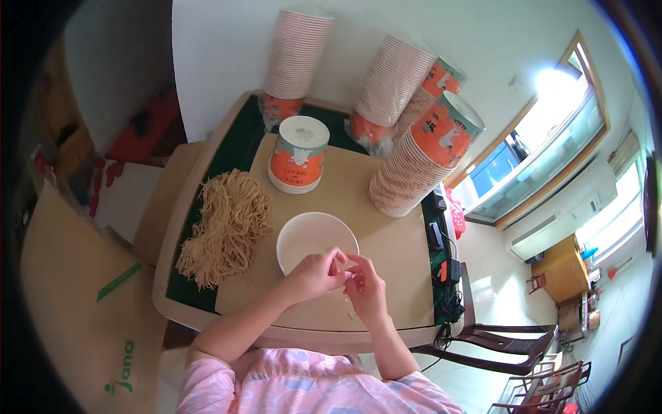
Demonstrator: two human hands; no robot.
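Over the near right rim of a round white paper tub, my left hand and my right hand meet, fingertips bent together in a pinch. Whatever lies between those fingers is too small or hidden to make out. The tub stands mouth up, and my hands cover part of its near side. To its left spreads a loose heap of tan string. Just behind it, a short stack of orange and green printed paper tubs sits upside down on the brown board.
Tall stacks of paper tubs line the back, some wrapped in clear plastic; another tall stack leans at the right. Chargers and cables crowd the table's right edge. A dark wooden chair stands beyond, and a large cardboard box is at left.
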